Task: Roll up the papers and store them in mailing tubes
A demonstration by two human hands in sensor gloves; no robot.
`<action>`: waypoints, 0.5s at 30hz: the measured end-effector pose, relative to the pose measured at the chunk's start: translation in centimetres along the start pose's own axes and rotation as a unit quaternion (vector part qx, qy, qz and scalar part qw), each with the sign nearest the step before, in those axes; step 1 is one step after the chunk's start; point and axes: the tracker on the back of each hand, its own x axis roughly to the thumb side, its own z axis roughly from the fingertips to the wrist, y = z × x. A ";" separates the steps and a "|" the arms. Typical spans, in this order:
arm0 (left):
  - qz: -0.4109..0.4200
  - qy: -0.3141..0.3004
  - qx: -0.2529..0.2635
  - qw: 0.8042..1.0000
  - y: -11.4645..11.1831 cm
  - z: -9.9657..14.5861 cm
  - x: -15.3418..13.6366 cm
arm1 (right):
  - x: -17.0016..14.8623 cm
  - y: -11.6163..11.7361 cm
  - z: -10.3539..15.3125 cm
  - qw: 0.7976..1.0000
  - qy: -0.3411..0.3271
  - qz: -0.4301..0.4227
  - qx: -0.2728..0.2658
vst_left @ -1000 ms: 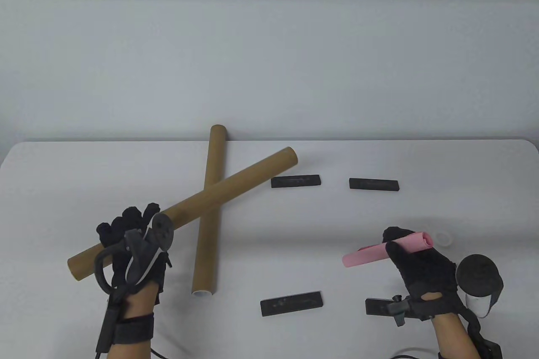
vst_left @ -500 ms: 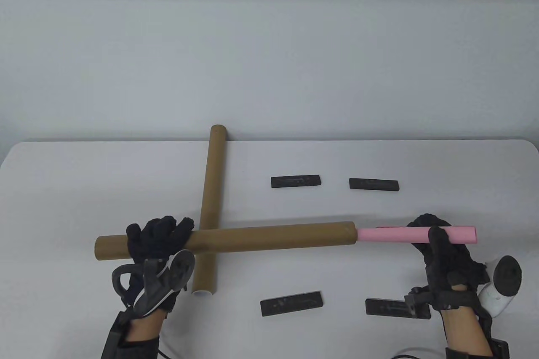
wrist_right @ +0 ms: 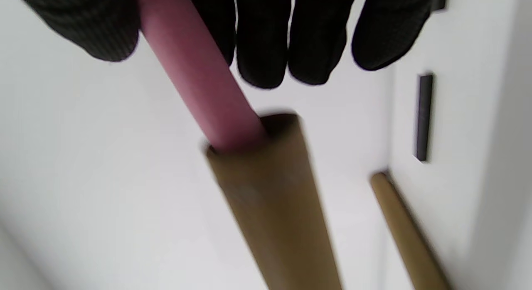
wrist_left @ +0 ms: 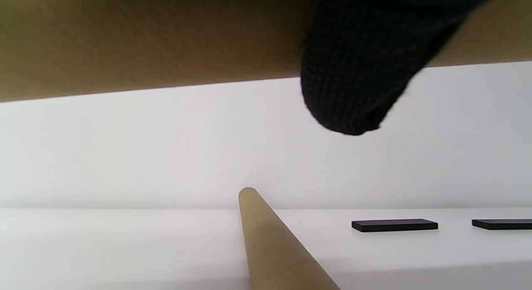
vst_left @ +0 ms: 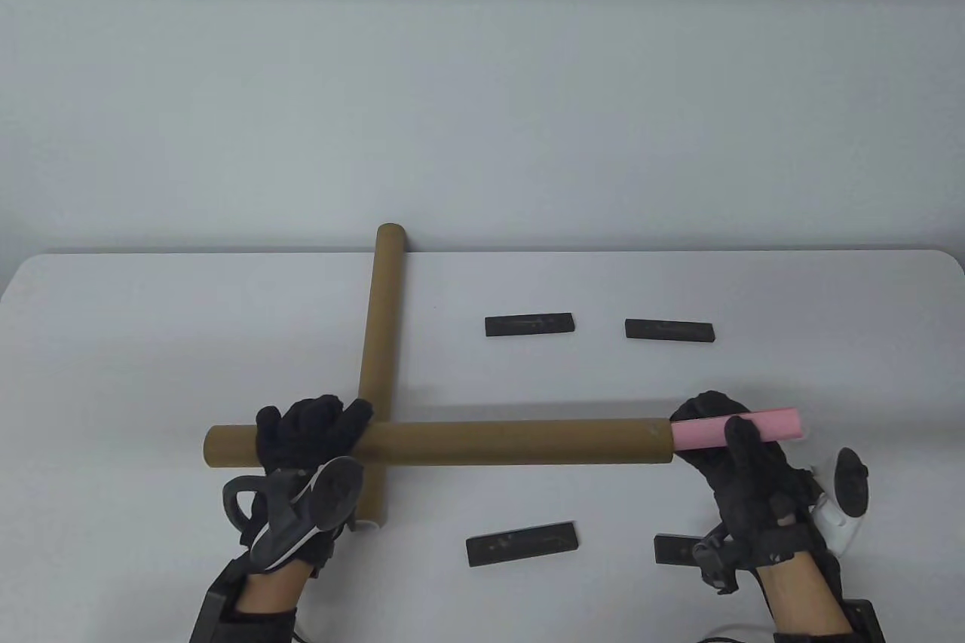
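Gripping tube [vst_left: 513, 441], left fingers [vst_left: 301, 421]; right fingers [vst_left: 742, 439] pinching pink roll [vst_left: 769, 423].

table view: looks down from the front, wide
wrist views: close-up, both catch the held tube [wrist_left: 145, 40]

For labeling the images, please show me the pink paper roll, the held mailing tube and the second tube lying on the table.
pink paper roll [vst_left: 765, 423], table view, exposed end.
held mailing tube [vst_left: 513, 442], table view, middle.
second tube [vst_left: 383, 326], table view, upper half.

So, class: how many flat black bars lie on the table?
4. Far row: far left bar, far right bar. Near row: near middle bar, and near right bar, partly hidden by the right hand.
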 end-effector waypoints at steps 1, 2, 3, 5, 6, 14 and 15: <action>0.007 0.003 -0.004 1.000 -0.1 0.0 0.0 | -0.2 0.5 -0.2 1.000 0.010 0.015 0.018; 0.012 0.006 -0.007 1.000 -0.1 0.1 0.0 | -0.4 1.2 -0.4 0.997 0.044 0.050 0.037; 0.011 0.006 -0.006 1.000 -0.2 0.1 0.0 | -0.5 1.7 -0.5 0.994 0.061 0.074 0.055; 0.007 0.008 -0.004 1.000 -0.1 0.1 -0.3 | -0.3 1.9 -0.6 0.991 0.057 0.068 0.098; 0.006 0.011 -0.003 1.000 -0.1 0.1 -0.3 | -0.1 1.7 -0.5 0.993 0.056 0.070 0.081; 0.012 0.012 0.001 1.000 0.0 0.1 -0.5 | 2.8 -1.9 0.8 0.994 -0.045 0.069 -0.076; 0.010 0.008 0.002 1.000 0.0 0.1 -0.3 | 3.1 -1.9 1.0 0.992 -0.059 0.079 -0.076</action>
